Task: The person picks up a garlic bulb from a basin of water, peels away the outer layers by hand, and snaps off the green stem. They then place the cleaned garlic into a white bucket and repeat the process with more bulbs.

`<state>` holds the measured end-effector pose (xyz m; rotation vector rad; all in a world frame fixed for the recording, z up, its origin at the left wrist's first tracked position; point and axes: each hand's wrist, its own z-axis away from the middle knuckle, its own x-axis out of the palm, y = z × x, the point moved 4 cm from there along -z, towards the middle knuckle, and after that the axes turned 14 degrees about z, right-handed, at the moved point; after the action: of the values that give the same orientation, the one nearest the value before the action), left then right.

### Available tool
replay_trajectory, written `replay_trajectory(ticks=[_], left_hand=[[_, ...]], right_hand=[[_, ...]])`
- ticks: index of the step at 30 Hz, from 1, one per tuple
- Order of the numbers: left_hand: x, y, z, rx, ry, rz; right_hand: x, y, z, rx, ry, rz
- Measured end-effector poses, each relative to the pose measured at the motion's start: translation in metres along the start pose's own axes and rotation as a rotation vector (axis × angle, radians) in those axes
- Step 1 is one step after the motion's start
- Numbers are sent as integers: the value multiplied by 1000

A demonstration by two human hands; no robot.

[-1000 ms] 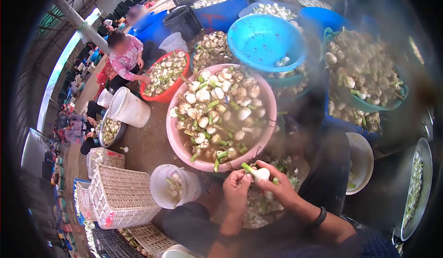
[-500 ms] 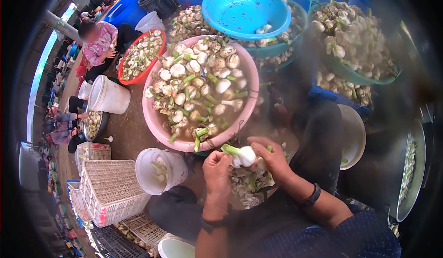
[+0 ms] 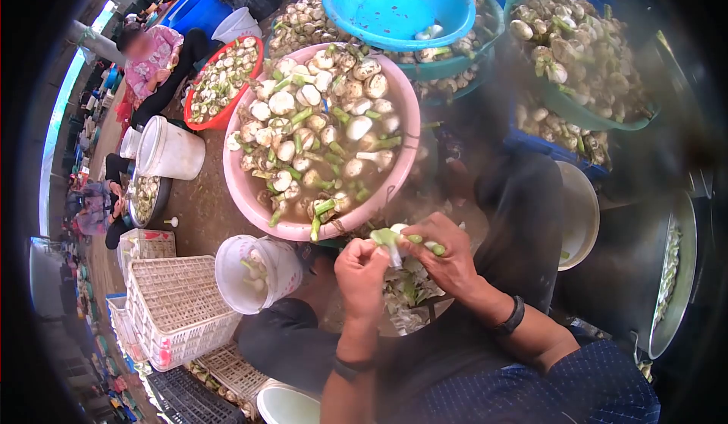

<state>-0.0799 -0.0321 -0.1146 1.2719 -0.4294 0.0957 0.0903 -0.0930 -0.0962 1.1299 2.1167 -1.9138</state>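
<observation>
Head view: clamped in right hand (image 3: 447, 255) between thumb and bent fingers, one garlic bulb (image 3: 399, 228), mostly hidden, only a white patch in sight. Also caught in right hand, a green stalk (image 3: 434, 248); cannot tell whether part of same bulb. Pinched at fingertips of left hand (image 3: 362, 272), thumb against forefinger, a pale green skin (image 3: 385, 238); hangs partly as a thin whitish strip (image 3: 396, 258). Held up in the air, close together, just off near right edge of pink basin (image 3: 341, 230). Loose peelings (image 3: 409, 295) below. White bucket (image 3: 284, 268) off near left edge of same basin, with some pale bulbs inside. More bulbs with cut stalks (image 3: 303, 132) heaped in the basin, in murky water. Handling, as judged: light, firm and round at the bulb, stiffer at the stalk, skin thin, limp and easy to tear. Likely slippery if wet. Best taken around the widest part of the bulb, or at the stalk just above; skin best pinched at its loose edge. Looks easy to bruise, so go for snug, not crushing.
</observation>
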Motion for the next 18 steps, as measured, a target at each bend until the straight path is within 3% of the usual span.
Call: replay_trajectory(ticks=[4, 9, 15, 18], left_hand=[[-19, -3, -9, -154, 110, 473], [-41, 10, -7, -187, 248, 517], [-92, -12, -2, -278, 280, -56], [-61, 2, 5, 10, 26, -578]], right_hand=[[-6, -3, -3, 24, -2, -147], [-13, -4, -6, 96, -86, -261], [-14, 0, -9, 159, -119, -339], [-14, -2, -10, 57, -112, -239]])
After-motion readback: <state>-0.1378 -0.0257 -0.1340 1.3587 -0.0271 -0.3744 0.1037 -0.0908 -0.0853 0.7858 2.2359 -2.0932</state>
